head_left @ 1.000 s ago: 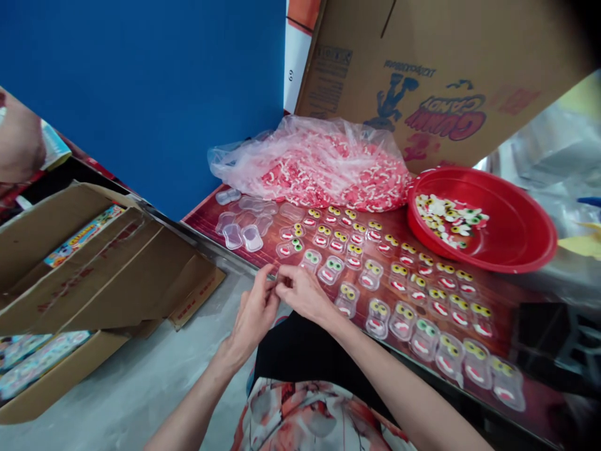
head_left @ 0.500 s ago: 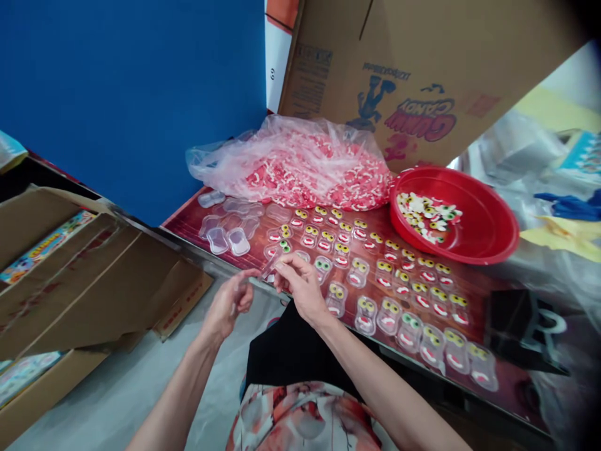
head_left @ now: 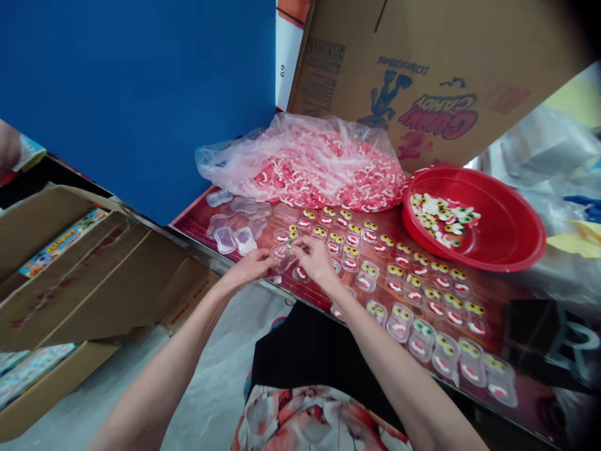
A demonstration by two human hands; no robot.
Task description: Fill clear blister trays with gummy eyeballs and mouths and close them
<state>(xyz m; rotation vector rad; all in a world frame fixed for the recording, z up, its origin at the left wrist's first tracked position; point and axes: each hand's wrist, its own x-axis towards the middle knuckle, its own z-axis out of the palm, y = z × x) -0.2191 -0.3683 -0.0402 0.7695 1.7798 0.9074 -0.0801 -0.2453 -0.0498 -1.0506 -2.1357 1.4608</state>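
Observation:
My left hand (head_left: pixel 256 264) pinches the left edge of a clear plastic shell (head_left: pixel 284 257) at the table's front edge. My right hand (head_left: pixel 315 255) has its fingertips closed at the shell's right side. A candy with red lips and a green eye shows under or in the shell; which one I cannot make out. Around my hands lie rows of clear cases (head_left: pixel 369 275) holding gummy eyes and red-and-white mouths. Several empty clear shells (head_left: pixel 225 239) lie to the left.
A plastic bag of red-and-white gummies (head_left: pixel 319 169) lies behind the rows. The red basin (head_left: pixel 511 219) on the right holds gummy eyes. A big carton (head_left: pixel 422 50) and a blue panel (head_left: pixel 141 94) rise behind. Open cartons (head_left: pixel 94 275) stand left. Someone's hand (head_left: pixel 9 147) shows far left.
Both hands have moved forward from the table's edge with the clear shell, over a case with green eyes. Another person's hand has come into view at the far left.

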